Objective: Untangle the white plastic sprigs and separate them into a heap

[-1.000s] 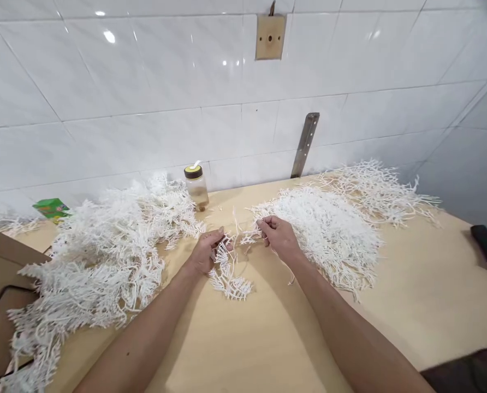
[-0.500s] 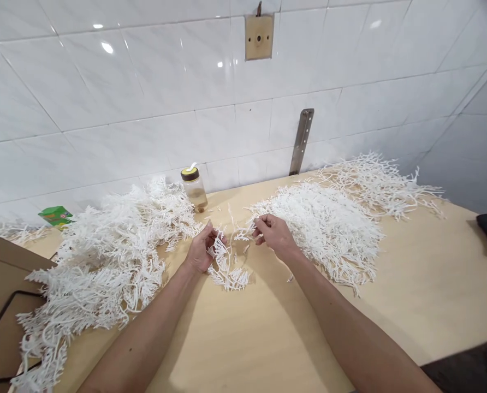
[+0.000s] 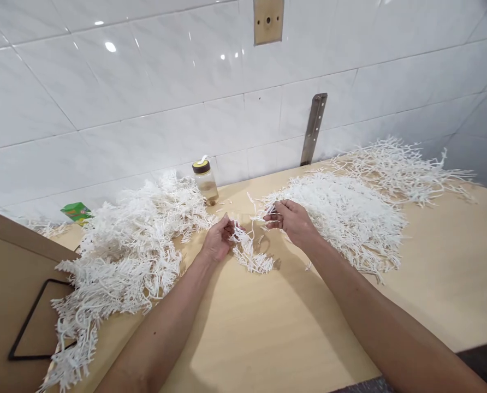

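1. Counting one left hand (image 3: 222,238), one right hand (image 3: 293,221), one white sprig (image 3: 251,256) at mid-frame, three large heaps (image 3: 345,218) (one left, two right), one bottle (image 3: 206,185) beyond.
2. Losing both forearms (image 3: 173,322) at the lower edge, part of a green box (image 3: 75,211) behind the left heap (image 3: 132,245).
3. Reaching inward: clamping the sprig in left-hand fingers, pinching white twigs (image 3: 271,209) with the right, hard to make out.

Jar (image 3: 206,187) between left pile (image 3: 129,245) and right pile (image 3: 345,215), perhaps touching the former.
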Tool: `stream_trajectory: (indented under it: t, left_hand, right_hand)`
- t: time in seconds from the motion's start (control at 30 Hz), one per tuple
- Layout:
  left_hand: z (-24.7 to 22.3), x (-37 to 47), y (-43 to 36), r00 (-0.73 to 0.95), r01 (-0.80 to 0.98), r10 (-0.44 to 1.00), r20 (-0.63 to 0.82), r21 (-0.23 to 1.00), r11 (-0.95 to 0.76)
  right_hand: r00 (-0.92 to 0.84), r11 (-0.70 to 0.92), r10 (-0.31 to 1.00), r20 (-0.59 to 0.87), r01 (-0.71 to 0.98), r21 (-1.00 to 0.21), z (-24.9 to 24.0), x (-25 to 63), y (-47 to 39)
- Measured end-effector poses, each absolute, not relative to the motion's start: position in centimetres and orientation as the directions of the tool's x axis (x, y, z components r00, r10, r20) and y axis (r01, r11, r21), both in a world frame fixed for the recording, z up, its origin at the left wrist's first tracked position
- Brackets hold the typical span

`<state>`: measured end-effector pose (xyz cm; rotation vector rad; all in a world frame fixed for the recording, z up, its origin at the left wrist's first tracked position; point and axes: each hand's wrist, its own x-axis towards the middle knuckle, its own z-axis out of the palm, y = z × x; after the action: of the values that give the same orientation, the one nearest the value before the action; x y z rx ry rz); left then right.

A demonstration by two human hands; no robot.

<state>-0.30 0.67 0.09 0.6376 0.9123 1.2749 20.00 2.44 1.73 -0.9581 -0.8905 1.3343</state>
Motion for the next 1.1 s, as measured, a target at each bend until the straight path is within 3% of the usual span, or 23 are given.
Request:
stream_trajectory:
  t: [0.37,0.57,0.7,0.8,0.9,1.0,1.1]
  left_hand:
    - [-0.6,0.8,-0.1,0.199,-0.247,0.980,-0.018,0.967,0.068]
    - [-0.5,1.4,-0.6,0.260,-0.139,0.965,-0.045,0.987,0.084]
    - [0.0,1.4,-1.1,0.195,-0.153,0.980,-0.049,0.985,0.080]
    - [0.2,1.3,-1.0,0.091,-0.214,0.992,-0.092,0.971,0.109]
    - [0.1,1.3,-0.6,0.015,-0.274,0.991,-0.137,0.952,0.135]
    - [-0.4,1.3,-0.1,0.037,-0.310,0.992,-0.121,0.942,0.127]
    - [-0.7,1.4,0.0,0.023,-0.324,0.994,-0.106,0.940,0.107]
  right_hand:
    - [-0.021,0.016,0.999,0.029,-0.474,-0.880,2.2,19.3,2.0]
    - [-0.131,-0.045,0.991,0.008,-0.401,-0.915,1.7,16.8,1.1]
    - [-0.113,-0.047,0.994,0.001,-0.419,-0.907,1.3,16.5,1.0]
    - [-0.076,-0.037,0.997,-0.016,-0.278,-0.960,1.4,17.8,1.3]
    - [-0.236,-0.009,0.972,0.003,-0.049,-0.999,2.0,19.2,1.2]
    - [-0.459,0.210,0.879,0.126,0.135,-0.968,2.6,19.6,0.5]
    - [-0.524,0.376,0.826,0.208,0.235,-0.896,2.8,19.0,-0.2]
